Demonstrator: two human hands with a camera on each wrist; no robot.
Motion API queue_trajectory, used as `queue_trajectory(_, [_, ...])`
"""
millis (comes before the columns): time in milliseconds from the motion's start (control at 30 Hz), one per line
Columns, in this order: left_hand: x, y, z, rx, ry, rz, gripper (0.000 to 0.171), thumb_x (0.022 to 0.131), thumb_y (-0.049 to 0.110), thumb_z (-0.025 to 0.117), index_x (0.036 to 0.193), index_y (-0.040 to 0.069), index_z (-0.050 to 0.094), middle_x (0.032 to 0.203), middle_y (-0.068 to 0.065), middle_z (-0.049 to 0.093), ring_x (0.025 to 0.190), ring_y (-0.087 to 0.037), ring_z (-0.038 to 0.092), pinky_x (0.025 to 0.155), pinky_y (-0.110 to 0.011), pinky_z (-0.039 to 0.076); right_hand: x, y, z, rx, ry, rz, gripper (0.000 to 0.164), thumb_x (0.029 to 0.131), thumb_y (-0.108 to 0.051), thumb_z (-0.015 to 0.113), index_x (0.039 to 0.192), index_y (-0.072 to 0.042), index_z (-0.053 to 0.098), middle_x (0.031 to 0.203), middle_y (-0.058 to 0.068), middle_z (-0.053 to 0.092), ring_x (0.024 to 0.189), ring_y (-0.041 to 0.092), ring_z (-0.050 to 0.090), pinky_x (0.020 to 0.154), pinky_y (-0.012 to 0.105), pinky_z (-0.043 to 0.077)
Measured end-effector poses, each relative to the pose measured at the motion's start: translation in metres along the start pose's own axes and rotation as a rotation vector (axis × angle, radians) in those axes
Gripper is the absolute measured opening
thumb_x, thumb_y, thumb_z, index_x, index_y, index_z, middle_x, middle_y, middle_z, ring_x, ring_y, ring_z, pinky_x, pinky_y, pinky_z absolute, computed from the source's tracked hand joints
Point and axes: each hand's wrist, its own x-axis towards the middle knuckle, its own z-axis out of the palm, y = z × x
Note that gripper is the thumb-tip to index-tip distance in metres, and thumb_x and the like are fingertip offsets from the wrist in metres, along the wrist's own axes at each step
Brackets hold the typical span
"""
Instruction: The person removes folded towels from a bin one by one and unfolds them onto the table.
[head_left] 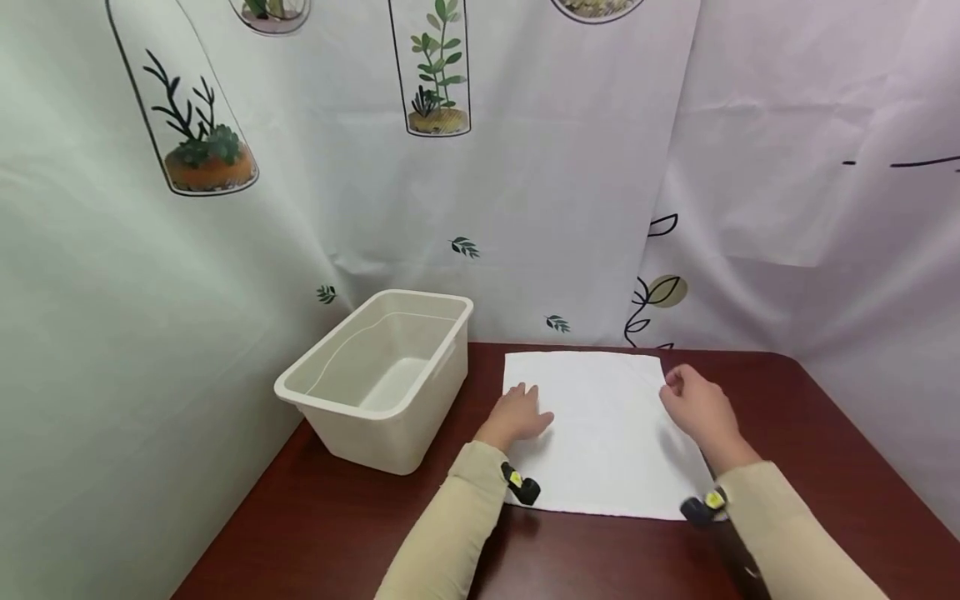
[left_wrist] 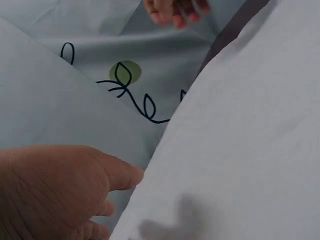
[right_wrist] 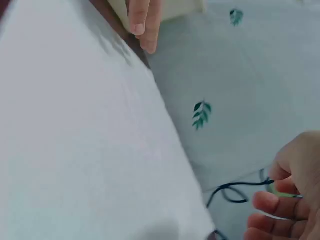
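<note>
A white square cloth (head_left: 600, 433) lies spread flat on the dark red-brown table. Over its left edge is my left hand (head_left: 517, 415), fingers spread and relaxed with nothing held; the left wrist view shows its thumb extended above the cloth's shadowed surface. My right hand (head_left: 701, 412) hovers by the cloth's upper right edge, apart from it. In the right wrist view the fingers of that right hand (right_wrist: 295, 195) are loosely bent and hold nothing.
A cream plastic tub (head_left: 420, 417) stands left of the cloth, with nothing seen inside it. The table (head_left: 600, 554) borders a white printed curtain (head_left: 555, 208) at the back and sides. Both wrists carry small black cameras.
</note>
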Motion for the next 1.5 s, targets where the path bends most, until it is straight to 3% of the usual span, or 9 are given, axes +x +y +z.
queue_trajectory(133, [0.005, 0.008, 0.021, -0.068, 0.101, -0.028, 0.067, 0.101, 0.043, 0.054, 0.153, 0.002, 0.041, 0.159, -0.021, 0.035, 0.149, -0.033, 0.031, 0.120, -0.044, 0.028, 0.027, 0.000, 0.028, 0.083, 0.012, 0.009, 0.039, 0.097, -0.018, 0.050, 0.128, 0.006, 0.052, 0.127, 0.030, 0.058, 0.114, 0.045, 0.056, 0.097, 0.058, 0.046])
queue_trajectory(233, [0.006, 0.009, 0.038, -0.110, 0.159, -0.037, 0.067, 0.101, 0.042, 0.053, 0.153, 0.002, 0.040, 0.161, -0.021, 0.032, 0.150, -0.033, 0.027, 0.121, -0.045, 0.025, 0.040, 0.004, 0.050, 0.113, 0.013, -0.007, 0.044, 0.096, -0.013, 0.051, 0.135, 0.008, 0.049, 0.134, 0.033, 0.053, 0.125, 0.049, 0.050, 0.105, 0.060, 0.040])
queue_trajectory(367, [0.005, 0.011, 0.055, -0.076, 0.186, -0.030, 0.067, 0.103, 0.046, 0.045, 0.156, 0.006, 0.037, 0.164, -0.017, 0.027, 0.153, -0.032, 0.020, 0.123, -0.046, 0.018, 0.050, 0.013, 0.075, 0.102, -0.060, 0.021, 0.058, 0.096, -0.012, 0.054, 0.148, 0.008, 0.037, 0.147, 0.034, 0.041, 0.137, 0.050, 0.038, 0.113, 0.061, 0.031])
queue_trajectory(533, [0.003, 0.012, 0.063, 0.029, 0.192, -0.030, 0.068, 0.105, 0.053, 0.037, 0.159, 0.012, 0.033, 0.167, -0.012, 0.023, 0.154, -0.028, 0.017, 0.124, -0.045, 0.015, 0.057, 0.027, 0.093, 0.023, -0.168, 0.056, 0.074, 0.096, -0.024, 0.056, 0.155, 0.008, 0.025, 0.156, 0.034, 0.028, 0.145, 0.051, 0.024, 0.117, 0.063, 0.021])
queue_trajectory(767, [0.004, 0.010, 0.064, 0.084, 0.153, -0.034, 0.070, 0.104, 0.056, 0.030, 0.162, 0.016, 0.026, 0.169, -0.009, 0.015, 0.156, -0.026, 0.010, 0.124, -0.044, 0.012, 0.057, 0.040, 0.094, -0.173, -0.247, -0.034, 0.086, 0.099, -0.053, 0.045, 0.157, 0.006, 0.022, 0.161, 0.036, 0.011, 0.148, 0.054, 0.004, 0.117, 0.068, 0.001])
queue_trajectory(933, [0.007, 0.008, 0.066, 0.097, 0.170, -0.032, 0.071, 0.104, 0.058, 0.029, 0.162, 0.017, 0.026, 0.169, -0.008, 0.016, 0.156, -0.025, 0.010, 0.124, -0.044, 0.012, 0.055, 0.038, 0.091, -0.210, -0.273, -0.053, 0.098, 0.097, -0.071, 0.036, 0.158, 0.004, 0.019, 0.161, 0.036, 0.004, 0.148, 0.056, -0.001, 0.116, 0.068, -0.003])
queue_trajectory(1500, [-0.002, 0.016, 0.055, 0.088, 0.167, -0.048, 0.069, 0.104, 0.055, 0.032, 0.161, 0.016, 0.028, 0.168, -0.008, 0.018, 0.155, -0.025, 0.013, 0.124, -0.043, 0.013, 0.051, 0.042, 0.082, -0.186, -0.270, -0.034, 0.101, 0.096, -0.075, 0.031, 0.159, 0.003, 0.016, 0.160, 0.038, 0.002, 0.146, 0.058, -0.005, 0.112, 0.073, -0.008])
